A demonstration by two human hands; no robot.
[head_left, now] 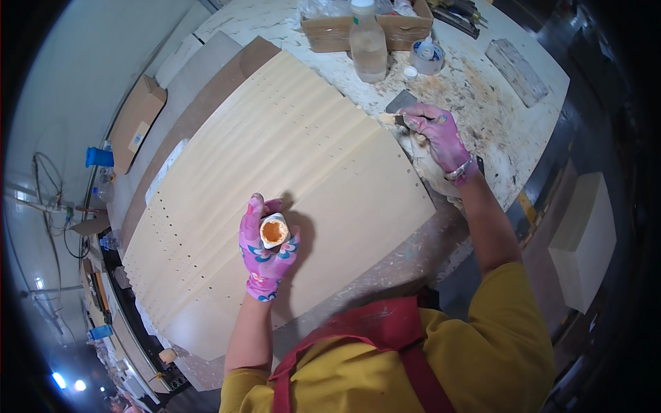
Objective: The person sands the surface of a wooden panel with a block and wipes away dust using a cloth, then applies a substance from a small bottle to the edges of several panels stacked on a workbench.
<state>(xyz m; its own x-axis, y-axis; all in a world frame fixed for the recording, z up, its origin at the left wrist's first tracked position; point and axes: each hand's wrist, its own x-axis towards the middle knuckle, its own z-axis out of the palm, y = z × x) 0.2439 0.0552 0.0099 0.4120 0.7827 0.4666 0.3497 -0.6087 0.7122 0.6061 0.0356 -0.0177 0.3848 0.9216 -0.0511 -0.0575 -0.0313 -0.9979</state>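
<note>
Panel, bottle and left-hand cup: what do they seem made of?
Panel: likely wood or veneer, smooth and fairly matte, from its pale, streaked, grain-like face. Bottle: probably smooth plastic, though glass is possible; its body is see-through. Cup: perhaps plastic, from its white outside; tan smears inside obscure the finish there.

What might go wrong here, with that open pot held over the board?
The open pot in the left hand could tip, perhaps spilling any contents onto the pale board beneath. The small dark tool in the right hand, close to the board's edge, might scratch it.
</note>
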